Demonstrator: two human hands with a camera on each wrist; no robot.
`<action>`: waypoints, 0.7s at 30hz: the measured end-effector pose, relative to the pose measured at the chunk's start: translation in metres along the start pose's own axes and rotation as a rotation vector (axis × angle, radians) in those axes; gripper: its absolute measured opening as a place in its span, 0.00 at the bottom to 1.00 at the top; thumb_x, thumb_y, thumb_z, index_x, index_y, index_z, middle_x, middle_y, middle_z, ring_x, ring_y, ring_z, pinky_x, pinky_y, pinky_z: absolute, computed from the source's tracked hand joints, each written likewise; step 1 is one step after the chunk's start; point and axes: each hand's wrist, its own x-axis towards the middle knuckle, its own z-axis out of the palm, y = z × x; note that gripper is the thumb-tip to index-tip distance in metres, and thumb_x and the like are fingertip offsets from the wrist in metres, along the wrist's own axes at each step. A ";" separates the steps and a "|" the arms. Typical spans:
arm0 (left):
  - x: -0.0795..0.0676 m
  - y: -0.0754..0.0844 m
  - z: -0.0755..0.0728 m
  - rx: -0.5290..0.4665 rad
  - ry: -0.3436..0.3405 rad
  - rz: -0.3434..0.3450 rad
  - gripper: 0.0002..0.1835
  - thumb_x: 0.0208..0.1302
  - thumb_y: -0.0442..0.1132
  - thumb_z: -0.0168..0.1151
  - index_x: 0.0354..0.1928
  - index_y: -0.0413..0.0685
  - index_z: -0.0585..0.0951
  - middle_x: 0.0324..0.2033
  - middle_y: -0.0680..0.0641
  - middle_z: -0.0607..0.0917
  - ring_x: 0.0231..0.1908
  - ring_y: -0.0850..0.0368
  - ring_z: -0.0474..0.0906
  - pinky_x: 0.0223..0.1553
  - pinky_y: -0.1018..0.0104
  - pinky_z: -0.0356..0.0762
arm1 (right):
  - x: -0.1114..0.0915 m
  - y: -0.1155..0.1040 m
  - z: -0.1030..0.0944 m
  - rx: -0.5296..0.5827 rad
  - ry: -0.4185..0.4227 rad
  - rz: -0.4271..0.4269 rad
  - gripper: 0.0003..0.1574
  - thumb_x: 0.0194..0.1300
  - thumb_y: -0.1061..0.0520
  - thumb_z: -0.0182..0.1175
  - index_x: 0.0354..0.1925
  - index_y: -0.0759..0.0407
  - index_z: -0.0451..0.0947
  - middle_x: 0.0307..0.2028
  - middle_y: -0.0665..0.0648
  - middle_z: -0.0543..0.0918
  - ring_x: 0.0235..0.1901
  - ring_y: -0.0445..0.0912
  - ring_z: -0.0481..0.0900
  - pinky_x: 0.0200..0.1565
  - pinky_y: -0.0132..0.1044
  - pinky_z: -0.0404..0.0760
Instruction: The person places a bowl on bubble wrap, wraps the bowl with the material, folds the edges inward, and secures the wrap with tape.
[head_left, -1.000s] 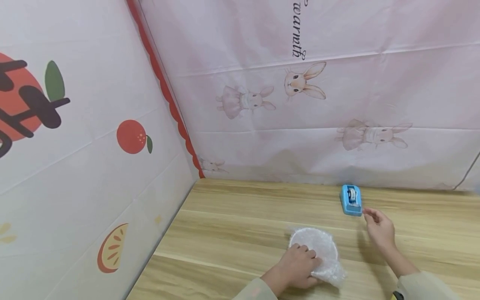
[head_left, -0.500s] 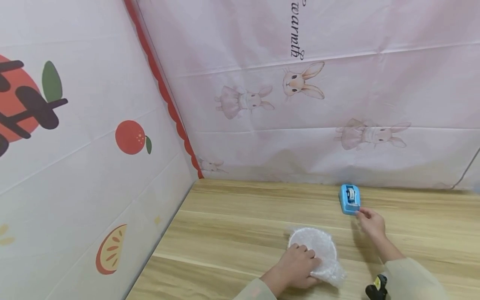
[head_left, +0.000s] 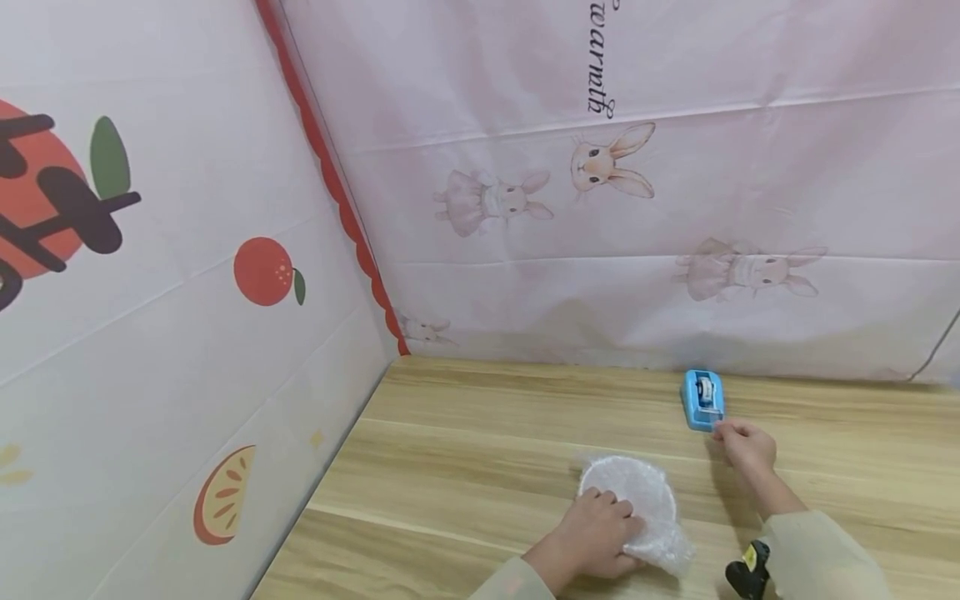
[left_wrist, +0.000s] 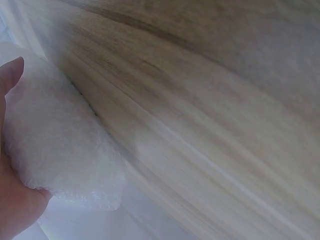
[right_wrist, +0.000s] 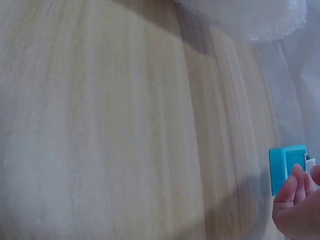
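Observation:
A round, flat thing in bubble wrap [head_left: 643, 492] lies on the wooden table, and what is inside is veiled by the wrap. My left hand [head_left: 596, 533] grips its near left side, fingers curled over the top. In the left wrist view the thumb and palm press against the bubble wrap [left_wrist: 65, 135]. Farther back sits a blue tape dispenser [head_left: 702, 400] with a white-cored roll. At its front edge my right hand [head_left: 750, 450] pinches the end of the clear tape between thumb and fingertips. In the right wrist view, fingers [right_wrist: 295, 192] partly cover the teal-looking dispenser [right_wrist: 282, 160].
A pink cloth wall [head_left: 525, 308] with rabbit prints rises behind the table [head_left: 465, 433]. On the left stands a white wall [head_left: 150, 350] with fruit prints. The black wrist camera mount [head_left: 750, 571] shows by the right sleeve.
My right hand has moved left from beside the dispenser to its front edge, then drawn very slightly back, pinching the tape. The left hand and wrapped thing stay in place.

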 end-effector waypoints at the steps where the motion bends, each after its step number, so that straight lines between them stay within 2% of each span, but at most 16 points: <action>1: 0.000 0.000 0.000 -0.001 -0.002 0.001 0.21 0.60 0.68 0.45 0.48 0.71 0.75 0.37 0.66 0.76 0.37 0.69 0.71 0.33 0.77 0.62 | 0.000 0.000 0.000 0.023 0.002 0.010 0.11 0.64 0.57 0.51 0.26 0.53 0.76 0.16 0.37 0.74 0.22 0.32 0.72 0.26 0.29 0.74; 5: 0.000 0.000 -0.001 -0.009 -0.013 0.004 0.21 0.60 0.68 0.45 0.47 0.71 0.75 0.37 0.66 0.76 0.37 0.69 0.71 0.33 0.77 0.62 | 0.000 -0.001 0.000 0.093 0.001 0.045 0.18 0.62 0.61 0.53 0.17 0.47 0.73 0.14 0.38 0.75 0.19 0.32 0.73 0.24 0.28 0.73; 10: 0.000 -0.001 -0.002 -0.013 -0.020 0.005 0.21 0.60 0.68 0.45 0.47 0.71 0.75 0.37 0.66 0.76 0.37 0.69 0.71 0.33 0.77 0.62 | 0.001 0.001 0.001 0.110 0.019 0.044 0.19 0.62 0.62 0.53 0.16 0.47 0.72 0.12 0.39 0.75 0.18 0.31 0.73 0.23 0.27 0.75; 18: 0.000 -0.001 -0.002 -0.014 -0.025 0.002 0.21 0.60 0.68 0.45 0.48 0.71 0.76 0.38 0.66 0.76 0.37 0.69 0.72 0.34 0.77 0.64 | 0.003 0.005 0.002 0.048 0.030 0.014 0.14 0.61 0.62 0.53 0.20 0.52 0.75 0.12 0.39 0.75 0.18 0.32 0.74 0.22 0.28 0.76; 21: 0.000 -0.001 -0.002 -0.007 -0.023 0.002 0.21 0.60 0.68 0.45 0.48 0.71 0.76 0.38 0.66 0.76 0.37 0.69 0.72 0.34 0.77 0.64 | 0.005 0.007 0.004 -0.018 0.047 0.004 0.11 0.61 0.62 0.54 0.22 0.54 0.76 0.13 0.38 0.75 0.19 0.33 0.71 0.22 0.28 0.74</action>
